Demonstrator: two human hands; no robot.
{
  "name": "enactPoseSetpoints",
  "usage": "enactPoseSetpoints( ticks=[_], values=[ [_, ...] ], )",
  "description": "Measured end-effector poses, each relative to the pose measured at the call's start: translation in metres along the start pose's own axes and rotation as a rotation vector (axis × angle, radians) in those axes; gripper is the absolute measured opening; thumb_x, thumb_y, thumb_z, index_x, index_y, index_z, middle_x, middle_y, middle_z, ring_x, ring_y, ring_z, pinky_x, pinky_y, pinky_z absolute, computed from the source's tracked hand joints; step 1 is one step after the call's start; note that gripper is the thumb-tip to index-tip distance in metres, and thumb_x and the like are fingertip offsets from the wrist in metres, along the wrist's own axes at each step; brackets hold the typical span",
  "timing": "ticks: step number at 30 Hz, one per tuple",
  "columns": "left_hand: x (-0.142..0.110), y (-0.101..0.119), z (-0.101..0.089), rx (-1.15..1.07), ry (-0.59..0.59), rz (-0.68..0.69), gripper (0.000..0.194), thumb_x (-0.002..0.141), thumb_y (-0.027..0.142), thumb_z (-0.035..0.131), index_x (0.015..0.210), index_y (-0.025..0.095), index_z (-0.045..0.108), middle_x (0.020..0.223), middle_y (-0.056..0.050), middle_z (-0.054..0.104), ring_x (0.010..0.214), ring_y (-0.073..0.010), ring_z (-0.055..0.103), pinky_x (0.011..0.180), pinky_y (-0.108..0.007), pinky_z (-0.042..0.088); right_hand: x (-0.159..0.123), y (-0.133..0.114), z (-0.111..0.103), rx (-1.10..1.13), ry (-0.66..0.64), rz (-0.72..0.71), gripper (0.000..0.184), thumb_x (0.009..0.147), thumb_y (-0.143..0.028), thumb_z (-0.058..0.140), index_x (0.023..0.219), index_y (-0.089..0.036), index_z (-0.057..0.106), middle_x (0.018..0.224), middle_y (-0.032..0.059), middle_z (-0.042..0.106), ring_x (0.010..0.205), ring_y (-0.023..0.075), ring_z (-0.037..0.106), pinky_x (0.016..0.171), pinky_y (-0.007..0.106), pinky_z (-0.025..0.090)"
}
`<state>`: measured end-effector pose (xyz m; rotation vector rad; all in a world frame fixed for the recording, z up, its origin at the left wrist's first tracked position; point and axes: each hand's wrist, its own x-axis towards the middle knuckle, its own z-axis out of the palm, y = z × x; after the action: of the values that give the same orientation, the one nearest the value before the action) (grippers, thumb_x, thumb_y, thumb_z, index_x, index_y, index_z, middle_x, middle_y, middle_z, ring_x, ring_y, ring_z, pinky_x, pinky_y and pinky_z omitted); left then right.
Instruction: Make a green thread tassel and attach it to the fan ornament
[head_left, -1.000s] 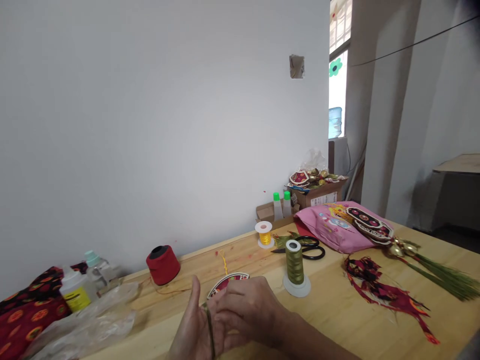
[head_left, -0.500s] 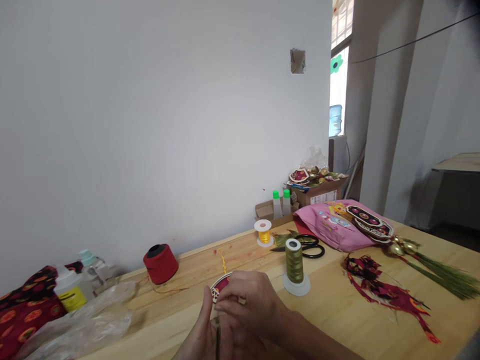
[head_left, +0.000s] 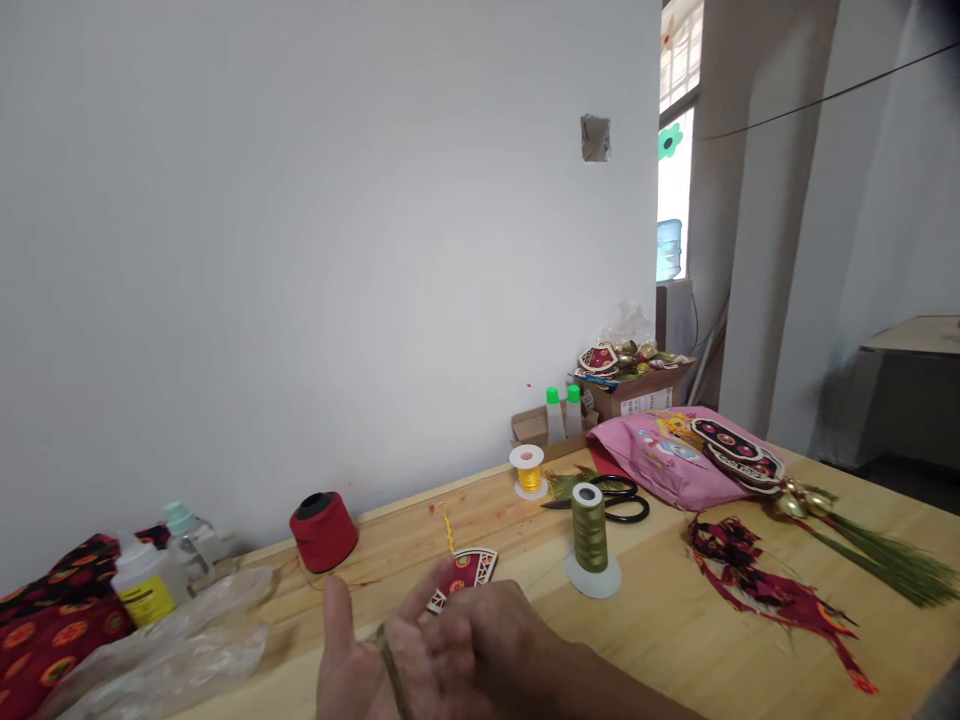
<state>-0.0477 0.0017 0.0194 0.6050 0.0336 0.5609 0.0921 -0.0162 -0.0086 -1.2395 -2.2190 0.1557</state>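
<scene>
While green thread (head_left: 391, 672) crosses the left hand (head_left: 364, 675) — palm open, thumb raised — the right hand (head_left: 502, 635) curls against it; what it grips, I can't tell. Just beyond lies a red ornament (head_left: 472, 570), a green spool (head_left: 589, 538) upright to its right.

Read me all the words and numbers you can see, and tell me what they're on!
No words or numbers can be read clearly.
White label on the cardboard box: too small to read.
Yellow label on the white bottle: too blurred to read.
</scene>
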Motion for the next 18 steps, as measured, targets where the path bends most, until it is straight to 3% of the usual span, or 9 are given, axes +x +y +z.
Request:
enactPoseSetpoints(
  ticks=[4, 9, 12, 14, 16, 18],
  values=[
    [0.009, 0.009, -0.006, -0.183, -0.034, 0.312, 0.07, 0.07, 0.065, 0.034, 0.126, 0.023, 0.036, 0.11, -0.014, 0.061, 0.102, -0.0261, 0.054, 0.086, -0.05, 0.038, 0.002, -0.008, -0.008, -0.275, -0.077, -0.076, 0.01, 0.074, -0.019, 0.049, 0.07, -0.019, 0.059, 0.067, 0.0, 0.066, 0.053, 0.0141, 0.056, 0.038, 0.02, 0.027],
    [0.012, 0.012, -0.01, -0.19, 0.086, 0.395, 0.064, 0.075, 0.056, 0.039, 0.127, 0.02, 0.034, 0.108, -0.016, 0.061, 0.102, -0.0253, 0.053, 0.086, -0.049, 0.04, 0.004, -0.009, -0.021, -0.383, -0.134, -0.01, 0.012, 0.076, -0.021, 0.047, 0.074, -0.023, 0.059, 0.069, -0.0019, 0.066, 0.053, 0.0142, 0.057, 0.038, 0.02, 0.03],
    [0.011, 0.01, -0.008, -0.144, 0.173, 0.332, 0.043, 0.082, 0.043, 0.037, 0.113, 0.016, 0.05, 0.086, -0.012, 0.066, 0.081, -0.0193, 0.062, 0.074, -0.04, 0.049, 0.003, -0.008, -0.028, -0.39, -0.111, 0.065, 0.017, 0.079, -0.023, 0.044, 0.072, -0.022, 0.059, 0.07, -0.0015, 0.067, 0.054, 0.0148, 0.058, 0.04, 0.021, 0.031],
    [0.011, 0.008, -0.007, -0.123, 0.18, 0.21, 0.034, 0.085, 0.034, 0.036, 0.087, 0.013, 0.062, 0.058, -0.004, 0.061, 0.052, -0.0111, 0.058, 0.051, -0.024, 0.049, 0.001, -0.008, -0.034, -0.394, -0.093, 0.089, 0.021, 0.081, -0.024, 0.042, 0.069, -0.021, 0.058, 0.068, -0.0009, 0.066, 0.055, 0.0148, 0.058, 0.042, 0.022, 0.031],
    [0.012, 0.004, -0.008, -0.108, 0.151, 0.061, 0.037, 0.082, 0.036, 0.042, 0.059, 0.012, 0.061, 0.035, 0.005, 0.04, 0.028, -0.0043, 0.036, 0.031, -0.015, 0.033, -0.001, -0.006, -0.041, -0.398, -0.056, 0.087, 0.021, 0.082, -0.026, 0.042, 0.07, -0.021, 0.058, 0.069, -0.0016, 0.066, 0.058, 0.0138, 0.058, 0.044, 0.022, 0.031],
    [0.013, 0.0, -0.011, -0.089, 0.112, -0.049, 0.042, 0.075, 0.042, 0.051, 0.045, 0.013, 0.054, 0.029, 0.011, 0.021, 0.023, -0.0008, 0.017, 0.026, -0.013, 0.021, -0.004, -0.003, -0.05, -0.416, 0.003, 0.095, 0.02, 0.083, -0.028, 0.042, 0.074, -0.022, 0.058, 0.071, -0.0027, 0.065, 0.061, 0.0121, 0.058, 0.048, 0.022, 0.032]
  ],
)
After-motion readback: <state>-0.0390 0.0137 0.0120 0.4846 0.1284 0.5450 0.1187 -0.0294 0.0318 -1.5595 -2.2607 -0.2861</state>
